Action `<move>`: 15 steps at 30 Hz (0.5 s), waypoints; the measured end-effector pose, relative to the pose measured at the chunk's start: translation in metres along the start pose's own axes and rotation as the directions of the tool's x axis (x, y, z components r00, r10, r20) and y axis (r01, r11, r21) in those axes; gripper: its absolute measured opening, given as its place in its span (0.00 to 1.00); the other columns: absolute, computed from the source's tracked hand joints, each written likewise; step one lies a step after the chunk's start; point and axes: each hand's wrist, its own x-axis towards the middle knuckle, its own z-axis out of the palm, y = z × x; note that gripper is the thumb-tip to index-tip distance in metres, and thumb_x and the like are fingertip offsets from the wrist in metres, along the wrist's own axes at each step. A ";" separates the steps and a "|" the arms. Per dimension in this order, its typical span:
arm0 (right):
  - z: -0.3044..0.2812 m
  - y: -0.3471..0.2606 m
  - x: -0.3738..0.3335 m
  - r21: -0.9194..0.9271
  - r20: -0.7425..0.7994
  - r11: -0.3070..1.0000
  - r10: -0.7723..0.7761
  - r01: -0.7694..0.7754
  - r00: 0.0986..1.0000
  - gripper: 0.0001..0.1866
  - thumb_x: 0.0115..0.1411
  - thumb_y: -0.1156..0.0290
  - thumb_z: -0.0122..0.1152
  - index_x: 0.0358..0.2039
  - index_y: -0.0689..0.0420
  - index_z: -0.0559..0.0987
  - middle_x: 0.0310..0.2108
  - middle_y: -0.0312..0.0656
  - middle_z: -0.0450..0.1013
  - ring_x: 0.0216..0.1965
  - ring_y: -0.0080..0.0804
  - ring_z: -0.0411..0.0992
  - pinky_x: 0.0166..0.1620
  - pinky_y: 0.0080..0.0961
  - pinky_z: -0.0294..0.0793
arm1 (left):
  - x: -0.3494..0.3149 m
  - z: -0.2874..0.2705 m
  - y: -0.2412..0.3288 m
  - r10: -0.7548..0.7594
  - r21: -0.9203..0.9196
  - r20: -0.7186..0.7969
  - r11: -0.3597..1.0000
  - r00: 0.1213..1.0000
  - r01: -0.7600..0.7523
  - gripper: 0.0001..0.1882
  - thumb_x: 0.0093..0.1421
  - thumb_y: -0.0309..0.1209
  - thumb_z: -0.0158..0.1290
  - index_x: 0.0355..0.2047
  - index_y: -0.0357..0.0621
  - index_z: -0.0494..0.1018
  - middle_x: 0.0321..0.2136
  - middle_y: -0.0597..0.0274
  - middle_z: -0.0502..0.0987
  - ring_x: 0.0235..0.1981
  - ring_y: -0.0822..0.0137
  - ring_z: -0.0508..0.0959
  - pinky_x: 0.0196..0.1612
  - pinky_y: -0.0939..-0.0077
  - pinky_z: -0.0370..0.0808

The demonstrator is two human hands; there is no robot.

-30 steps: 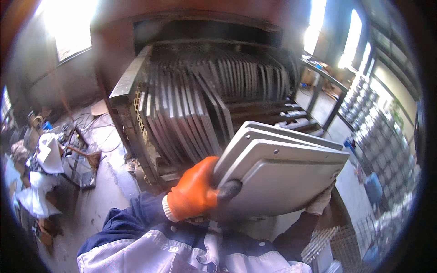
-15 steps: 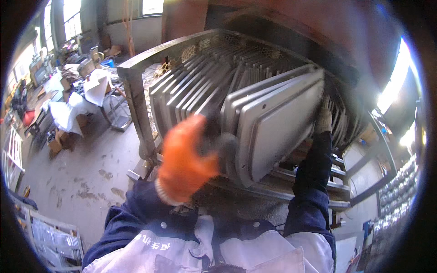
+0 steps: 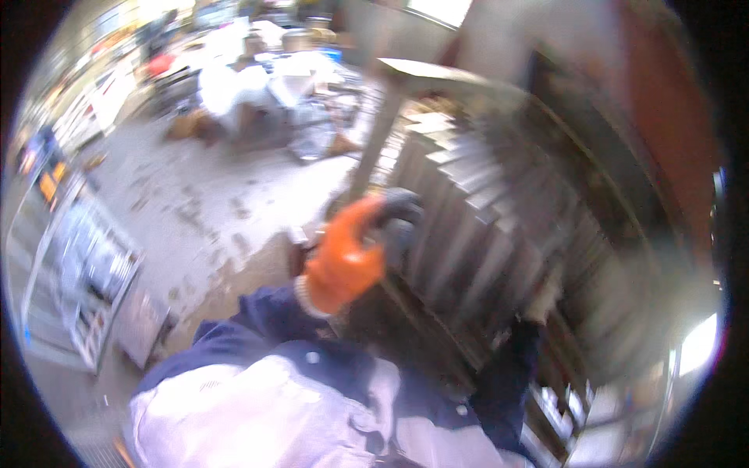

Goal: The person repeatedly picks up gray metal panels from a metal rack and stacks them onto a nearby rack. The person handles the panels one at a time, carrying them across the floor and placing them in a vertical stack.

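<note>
My left hand (image 3: 355,249), in an orange glove with dark fingertips, hovers at the front left of a row of grey metal panels (image 3: 468,249). Its thumb and fingers curve apart, with nothing visible between them. The panels stand on edge, packed side by side in a metal rack (image 3: 377,140). My right hand (image 3: 544,300), in a pale glove, reaches to the right part of the row. Motion blur hides its fingers and whether it grips a panel.
Beyond the rack at far left lies a heap of boxes and white sheets (image 3: 250,93) on a grey floor (image 3: 195,195). A metal frame cart (image 3: 78,265) with shiny contents stands at the left. A dark red surface (image 3: 663,93) rises behind the rack.
The view has swung left, so the rack now appears farther right and tilted. My left hand stays raised before the panels. The front panels that leaned to the right are no longer distinct.
</note>
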 end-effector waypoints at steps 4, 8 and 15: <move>-0.020 -0.043 -0.012 0.349 -0.080 0.928 0.164 -0.127 0.983 0.24 0.69 0.56 0.52 0.57 0.59 0.74 0.55 0.48 0.72 0.55 0.40 0.70 0.57 0.35 0.70 | -0.009 -0.043 0.002 -0.142 -0.118 -0.005 0.983 0.990 0.141 0.19 0.66 0.34 0.56 0.52 0.35 0.73 0.45 0.57 0.80 0.48 0.68 0.77 0.54 0.72 0.72; -0.026 -0.137 -0.051 0.577 -0.146 0.817 0.092 0.009 0.985 0.24 0.69 0.56 0.51 0.56 0.62 0.74 0.52 0.49 0.73 0.52 0.40 0.71 0.56 0.35 0.71 | -0.040 -0.114 -0.015 -0.266 -0.131 -0.108 0.959 0.958 0.251 0.18 0.66 0.32 0.55 0.52 0.33 0.73 0.44 0.58 0.80 0.47 0.71 0.77 0.54 0.74 0.72; 0.007 -0.324 -0.146 0.871 0.140 0.487 -0.368 0.062 0.919 0.25 0.69 0.56 0.50 0.53 0.67 0.73 0.46 0.50 0.76 0.47 0.40 0.74 0.54 0.35 0.73 | -0.138 -0.296 -0.027 -0.390 0.278 -0.489 0.778 0.780 0.563 0.15 0.63 0.32 0.58 0.48 0.37 0.76 0.42 0.60 0.81 0.43 0.72 0.77 0.49 0.75 0.74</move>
